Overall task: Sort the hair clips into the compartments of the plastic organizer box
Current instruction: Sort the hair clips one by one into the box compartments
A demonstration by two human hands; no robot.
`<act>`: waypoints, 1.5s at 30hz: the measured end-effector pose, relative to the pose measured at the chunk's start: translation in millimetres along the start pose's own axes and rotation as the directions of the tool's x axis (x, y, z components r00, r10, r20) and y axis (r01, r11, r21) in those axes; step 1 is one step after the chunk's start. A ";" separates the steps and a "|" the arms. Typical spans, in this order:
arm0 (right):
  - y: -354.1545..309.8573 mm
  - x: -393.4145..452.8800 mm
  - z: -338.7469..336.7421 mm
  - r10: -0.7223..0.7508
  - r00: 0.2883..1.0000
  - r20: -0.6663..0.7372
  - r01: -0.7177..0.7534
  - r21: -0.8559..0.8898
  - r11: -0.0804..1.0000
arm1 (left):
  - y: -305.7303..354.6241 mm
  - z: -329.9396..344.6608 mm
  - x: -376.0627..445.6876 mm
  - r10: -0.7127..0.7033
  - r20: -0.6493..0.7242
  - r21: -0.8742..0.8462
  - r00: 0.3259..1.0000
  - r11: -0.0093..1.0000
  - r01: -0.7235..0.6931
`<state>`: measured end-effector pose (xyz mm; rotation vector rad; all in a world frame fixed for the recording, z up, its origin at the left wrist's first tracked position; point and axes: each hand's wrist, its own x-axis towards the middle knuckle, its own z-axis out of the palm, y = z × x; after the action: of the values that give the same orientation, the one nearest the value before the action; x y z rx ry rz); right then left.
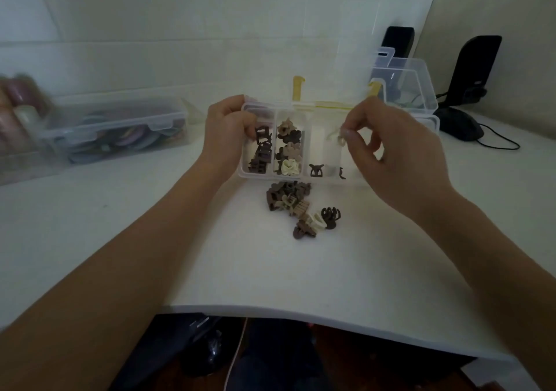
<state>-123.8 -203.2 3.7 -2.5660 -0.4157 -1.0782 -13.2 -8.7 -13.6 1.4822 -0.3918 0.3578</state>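
Observation:
The clear plastic organizer box [272, 175] lies on the white table with its lid up. Its left compartment holds dark brown clips [261, 156], the one beside it flower-shaped tan and cream clips [288, 150], and the third a single dark clip [316, 170]. My left hand [228, 129] pinches a dark brown clip [262, 132] over the left compartment. My right hand [388, 147] pinches a small pale clip [341, 139] above the right side of the box. A pile of unsorted clips [298, 208] lies on the table just in front of the box.
A clear storage box [120, 129] of hair bands sits at the left. Another clear container [406, 87] stands behind the organizer at the right. A black mouse [460, 126] with its cable and black speakers [478, 69] are at the far right. The table's front edge runs below my arms.

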 end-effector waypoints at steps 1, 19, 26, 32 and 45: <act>-0.5 -0.2 0.6 -0.005 1.000 -0.026 0.005 -0.016 1.000 | 0.4 0.1 -0.3 -0.001 0.004 -0.001 1.000 1.000 0.001; -15.8 -1.6 19.1 -0.016 0.983 0.182 0.052 -0.191 0.980 | 5.9 4.9 -5.7 -0.018 0.002 -0.051 1.000 0.999 0.018; -2.1 1.7 -9.0 -0.111 0.894 0.435 -0.033 0.310 0.950 | 8.3 3.8 -6.4 -0.097 -0.009 -0.053 0.995 0.994 0.096; -4.9 -1.5 -8.7 -0.142 0.727 0.672 -0.118 0.326 0.938 | 3.8 1.6 -2.3 -0.125 -0.020 -0.028 0.992 0.992 0.124; -8.1 -7.2 2.8 -0.111 0.776 0.621 -0.013 0.192 0.981 | 0.6 1.7 -2.3 -0.122 -0.017 -0.003 0.992 0.992 0.122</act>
<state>-130.0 -195.7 -1.9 -2.6891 -0.7063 -0.1276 -15.5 -10.3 -14.1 1.4931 -0.2860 0.2720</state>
